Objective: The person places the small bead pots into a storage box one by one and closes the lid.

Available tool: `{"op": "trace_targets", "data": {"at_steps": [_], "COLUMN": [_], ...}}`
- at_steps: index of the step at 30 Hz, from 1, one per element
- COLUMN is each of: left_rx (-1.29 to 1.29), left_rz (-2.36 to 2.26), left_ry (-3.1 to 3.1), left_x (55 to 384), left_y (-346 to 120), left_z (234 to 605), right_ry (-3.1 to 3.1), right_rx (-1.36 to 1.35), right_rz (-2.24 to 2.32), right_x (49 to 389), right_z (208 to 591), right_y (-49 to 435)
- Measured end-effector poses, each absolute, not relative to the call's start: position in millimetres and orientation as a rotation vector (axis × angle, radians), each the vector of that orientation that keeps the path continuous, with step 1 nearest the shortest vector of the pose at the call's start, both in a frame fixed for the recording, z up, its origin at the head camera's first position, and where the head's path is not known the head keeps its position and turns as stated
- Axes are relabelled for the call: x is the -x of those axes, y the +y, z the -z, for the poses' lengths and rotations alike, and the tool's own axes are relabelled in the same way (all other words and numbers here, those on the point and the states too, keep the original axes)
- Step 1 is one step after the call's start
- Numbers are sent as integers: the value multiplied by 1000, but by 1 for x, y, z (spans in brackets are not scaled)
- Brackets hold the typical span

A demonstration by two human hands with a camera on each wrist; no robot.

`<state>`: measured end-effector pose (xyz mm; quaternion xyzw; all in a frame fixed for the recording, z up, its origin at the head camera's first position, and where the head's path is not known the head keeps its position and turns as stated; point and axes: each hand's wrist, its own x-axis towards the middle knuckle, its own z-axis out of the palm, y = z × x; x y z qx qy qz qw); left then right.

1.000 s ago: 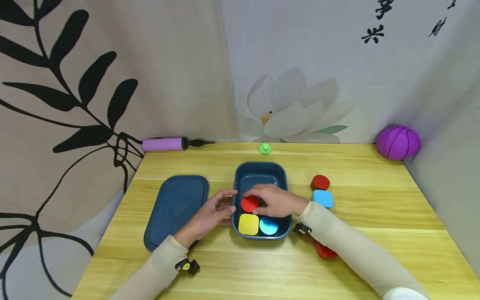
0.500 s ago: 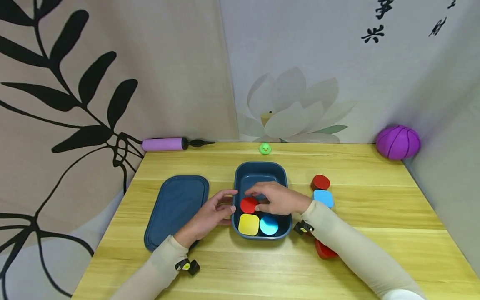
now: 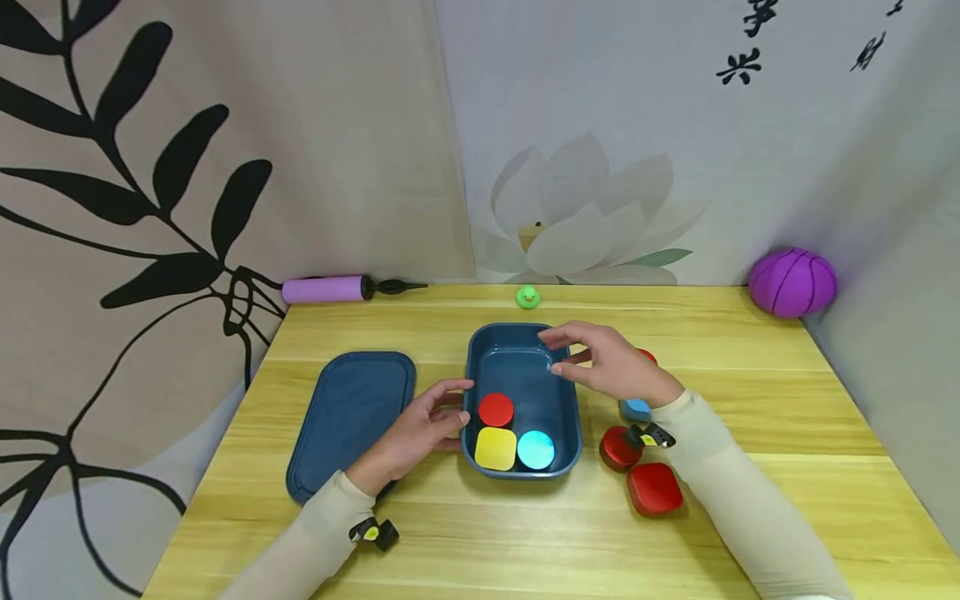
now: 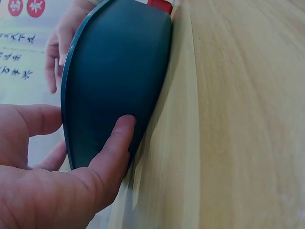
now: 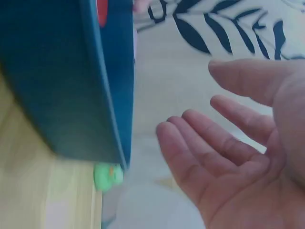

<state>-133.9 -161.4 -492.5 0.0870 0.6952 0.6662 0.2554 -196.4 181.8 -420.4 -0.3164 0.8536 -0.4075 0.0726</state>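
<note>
While relaxed left grip (image 3: pixel 414 432) is touching blue box (image 3: pixel 513 362), empty uncurled right grip (image 3: pixel 611 362) is hovering; packing seemingly needing red square block (image 3: pixel 655 489) next.

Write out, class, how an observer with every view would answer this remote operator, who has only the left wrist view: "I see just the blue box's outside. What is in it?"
Observer: In the head view, the blue box holds three pieces: a red round piece, a yellow square piece and a light blue round piece.

Operator: Does the right hand hold anything? Mine shows only part of it.

Observer: No. The right wrist view shows its palm and spread fingers with nothing in them.

Operator: And what lies on the left side of the box?

Observer: A flat blue lid, partly covered by the left hand and arm in the head view.
</note>
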Motion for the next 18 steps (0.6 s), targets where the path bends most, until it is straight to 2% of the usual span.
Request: {"op": "trace_targets", "data": {"at_steps": [18], "left_rx": [-237], "left_rz": [-1801], "left_ry": [1892], "left_x": [138], "left_y": [-163], "left_z": [496], "right_ry": [2701], "right_rx": [524], "right_rz": [1287], "right_x": [218], "right_z": [458], "right_y": [292]}}
